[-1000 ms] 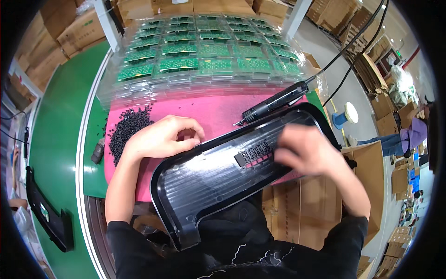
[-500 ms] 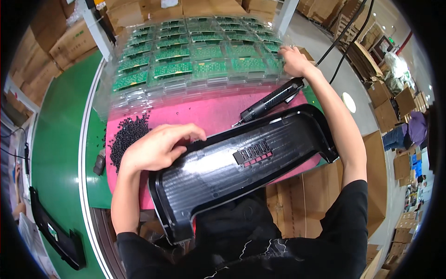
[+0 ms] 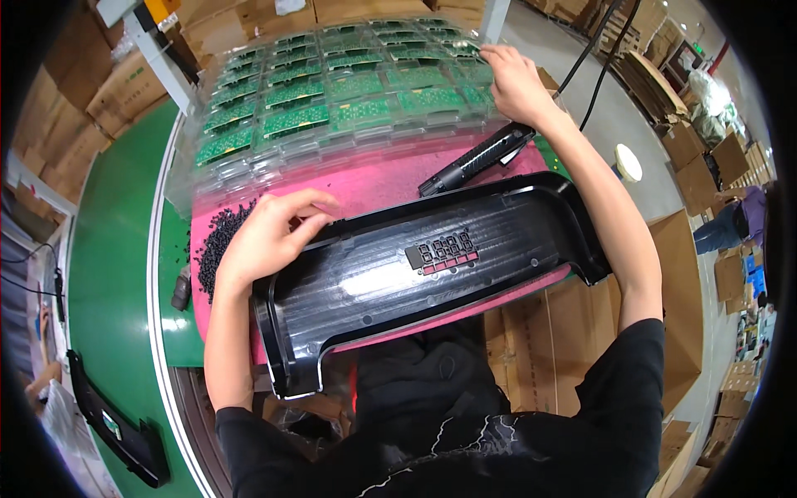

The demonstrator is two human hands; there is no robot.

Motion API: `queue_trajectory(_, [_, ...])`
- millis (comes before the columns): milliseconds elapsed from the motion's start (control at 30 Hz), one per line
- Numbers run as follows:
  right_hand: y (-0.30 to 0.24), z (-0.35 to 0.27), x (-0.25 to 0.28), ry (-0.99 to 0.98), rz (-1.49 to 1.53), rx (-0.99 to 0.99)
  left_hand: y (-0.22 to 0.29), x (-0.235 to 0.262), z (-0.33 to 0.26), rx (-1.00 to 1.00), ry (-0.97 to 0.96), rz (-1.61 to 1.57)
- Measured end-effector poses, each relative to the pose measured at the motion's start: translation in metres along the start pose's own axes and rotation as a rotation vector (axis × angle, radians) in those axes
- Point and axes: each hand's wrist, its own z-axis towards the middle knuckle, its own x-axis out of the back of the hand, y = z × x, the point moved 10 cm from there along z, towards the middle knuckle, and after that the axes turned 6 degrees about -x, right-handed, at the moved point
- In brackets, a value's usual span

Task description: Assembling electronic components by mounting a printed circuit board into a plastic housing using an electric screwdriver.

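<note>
A long black plastic housing [image 3: 382,286] lies open side up across the table's near edge, its raised ends left and right and a display cut-out in its floor. My left hand [image 3: 270,236] is at its back left edge, thumb and forefinger apart with nothing visible between them. Out to the far right reaches my right hand [image 3: 519,87], fingers stretched over the right side of the clear trays, fingertips at a green circuit board [image 3: 465,50]. Its thumb is hidden. Below that hand lies a black electric screwdriver [image 3: 473,162], pointing toward the housing.
Stacked clear plastic trays [image 3: 274,158] with rows of circuit boards fill the table's back. Small black screws [image 3: 220,245] are heaped left on the pink mat [image 3: 349,187]. Another black housing [image 3: 116,423] lies at the far left. Cardboard boxes [image 3: 573,328] stand beneath the right side.
My right hand has moved farther back along the trays' right side. The housing has shifted slightly left and turned more level in view, with my left hand still at its back edge.
</note>
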Motion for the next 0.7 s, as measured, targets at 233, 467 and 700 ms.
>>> queue_trajectory(233, [-0.082,-0.051,0.11,0.288,0.846,0.086,0.006,0.035,-0.005,-0.052,0.405,0.104])
queue_trajectory(467, [-0.155,-0.088,0.116,-0.15,1.021,0.248,0.108,0.009,0.01,-0.478,0.338,0.415])
queue_trajectory(700, [-0.148,-0.108,0.134,-0.095,0.993,0.318,0.133,0.0,0.011,-0.646,0.329,0.482])
